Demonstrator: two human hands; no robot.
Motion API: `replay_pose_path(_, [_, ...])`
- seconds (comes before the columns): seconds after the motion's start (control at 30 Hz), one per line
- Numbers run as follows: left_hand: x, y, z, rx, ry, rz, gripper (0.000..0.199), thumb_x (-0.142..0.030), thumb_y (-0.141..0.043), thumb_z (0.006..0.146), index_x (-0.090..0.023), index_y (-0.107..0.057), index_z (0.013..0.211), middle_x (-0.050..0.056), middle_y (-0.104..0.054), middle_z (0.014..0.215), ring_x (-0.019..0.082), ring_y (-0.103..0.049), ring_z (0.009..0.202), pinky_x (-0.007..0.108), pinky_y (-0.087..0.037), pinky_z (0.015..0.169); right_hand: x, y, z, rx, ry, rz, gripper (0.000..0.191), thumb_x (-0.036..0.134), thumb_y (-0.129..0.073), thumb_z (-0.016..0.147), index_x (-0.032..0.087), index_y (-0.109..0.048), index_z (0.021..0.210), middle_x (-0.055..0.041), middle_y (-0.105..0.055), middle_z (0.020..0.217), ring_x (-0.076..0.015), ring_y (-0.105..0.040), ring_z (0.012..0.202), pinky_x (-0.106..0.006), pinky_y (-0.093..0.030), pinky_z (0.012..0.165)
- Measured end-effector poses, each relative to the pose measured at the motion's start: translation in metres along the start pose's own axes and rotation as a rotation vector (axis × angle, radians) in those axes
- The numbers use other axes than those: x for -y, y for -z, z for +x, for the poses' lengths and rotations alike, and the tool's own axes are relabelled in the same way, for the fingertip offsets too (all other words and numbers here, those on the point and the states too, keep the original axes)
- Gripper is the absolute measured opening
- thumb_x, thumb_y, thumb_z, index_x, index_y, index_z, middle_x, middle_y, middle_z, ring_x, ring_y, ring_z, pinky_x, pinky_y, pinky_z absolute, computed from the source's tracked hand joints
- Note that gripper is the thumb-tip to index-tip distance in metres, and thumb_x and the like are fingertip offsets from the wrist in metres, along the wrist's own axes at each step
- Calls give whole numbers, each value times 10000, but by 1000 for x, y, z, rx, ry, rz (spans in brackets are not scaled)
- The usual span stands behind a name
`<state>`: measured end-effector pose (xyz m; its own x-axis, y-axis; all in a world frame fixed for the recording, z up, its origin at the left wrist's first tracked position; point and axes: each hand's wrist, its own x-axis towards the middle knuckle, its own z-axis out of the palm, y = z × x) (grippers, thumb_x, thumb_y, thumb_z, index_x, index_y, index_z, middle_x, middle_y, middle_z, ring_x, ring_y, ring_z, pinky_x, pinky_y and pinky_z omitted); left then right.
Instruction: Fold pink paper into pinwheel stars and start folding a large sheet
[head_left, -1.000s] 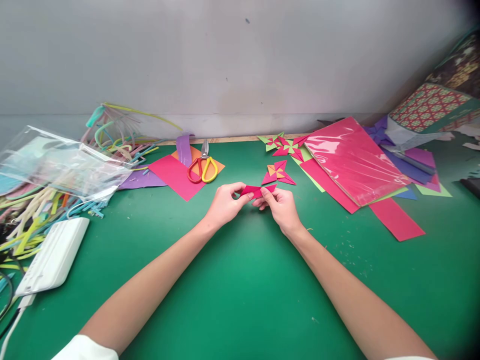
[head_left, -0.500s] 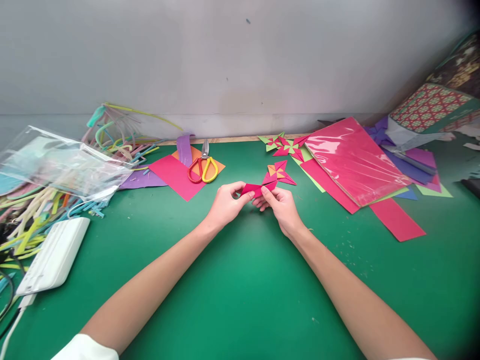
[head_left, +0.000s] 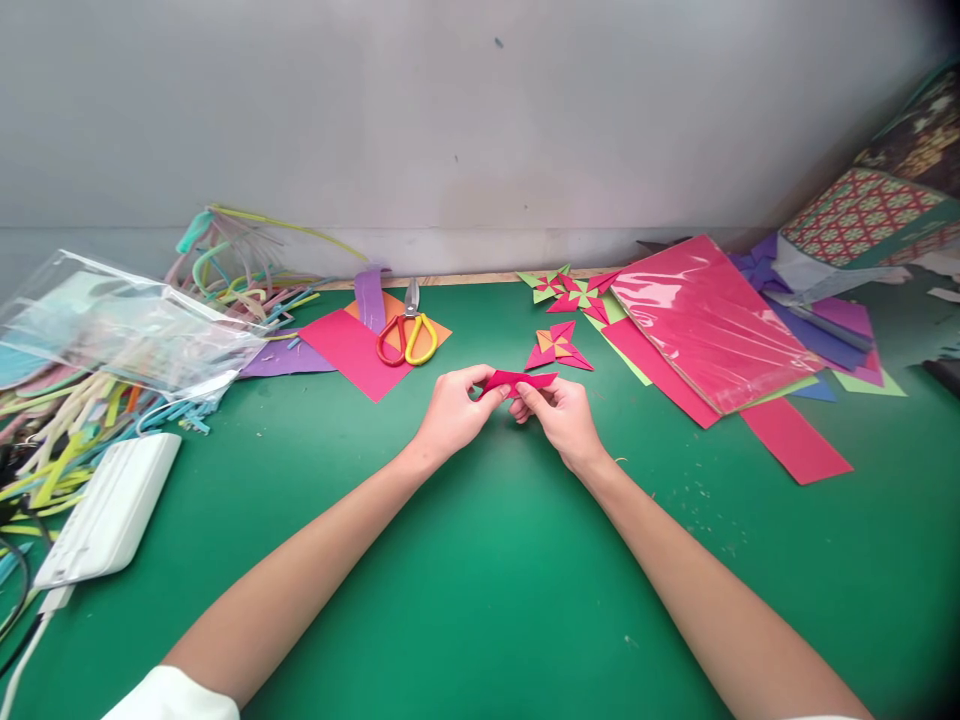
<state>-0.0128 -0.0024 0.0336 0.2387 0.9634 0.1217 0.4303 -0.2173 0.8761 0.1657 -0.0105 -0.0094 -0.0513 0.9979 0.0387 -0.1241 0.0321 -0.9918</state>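
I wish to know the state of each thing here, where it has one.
Left hand: pinching the pink paper piece
Right hand: pinching the same piece
Pink paper piece: folded
Orange-centred star: folded, lying loose
Scissors: lying unheld, blades seemingly closed
Purple strip: curved
Pink sheets: under shiny clear film
White device: cable attached

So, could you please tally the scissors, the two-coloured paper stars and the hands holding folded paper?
Scissors: 1
Two-coloured paper stars: 3 (pink-centred star, green-centred star, orange-centred star)
Hands on folded pink paper: 2 (left hand, right hand)
Total: 6
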Motion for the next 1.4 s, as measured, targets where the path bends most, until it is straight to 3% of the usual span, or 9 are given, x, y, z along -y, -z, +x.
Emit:
replay_pose_path(0.2, [0, 0, 0, -12, 9, 22, 220, -339, -624, 919, -175, -698, 792, -14, -621, 721, 156, -496, 735, 283, -370, 701, 3, 0, -1, -6, -7, -30, 378, 551, -810, 828, 177, -765, 855, -50, -756, 694, -187, -690, 602, -347, -599, 640])
replay_pose_path(0.73, [0, 0, 0, -5, 5, 44, 207, -327, -615, 930, -175, -735, 858, -2, -705, 801, 168, -567, 783, 287, -393, 738, 2, 0, -1, 74, -34, -12, 369, 483, -870, 765, 190, -751, 955, -58, -780, 820, -218, -723, 727, -366, -612, 706])
replay_pose_path(0.83, [0, 5, 2, 11, -14, 60, 199, -325, -614, 931, -179, -732, 863, -1, -708, 809, 170, -579, 790, 285, -399, 743, 9, 5, 1, 76, -24, -3, 373, 468, -874, 765, 214, -731, 998, -58, -782, 930, -224, -734, 826, -375, -620, 785])
replay_pose_path(0.97, [-2, 16, 5, 138, -56, 161, 199, -301, -602, 926, -190, -750, 853, 13, -726, 803, 178, -596, 763, 285, -398, 709, 20, 16, 5, 116, 91, -115, 405, 418, -838, 821, 269, -717, 1178, -65, -754, 1141, -241, -712, 1057, -369, -598, 888])
replay_pose_path(1.17, [-5, 23, 6, 278, -165, 401, 210, -230, -579, 902, -224, -789, 896, 52, -774, 843, 207, -642, 737, 306, -367, 667, 18, 20, 6, 194, 229, -519, 77, 335, -780, 859, 262, -804, 846, -65, -782, 1027, -280, -701, 1047, -461, -520, 998])
replay_pose_path(1.4, [0, 23, 4, 308, -235, 463, 208, -210, -578, 909, -231, -770, 833, 46, -758, 783, 204, -637, 692, 317, -344, 650, 20, 13, 2, 243, 298, -625, 40, 307, -780, 867, 284, -813, 861, -55, -787, 1023, -284, -681, 1047, -468, -505, 983])
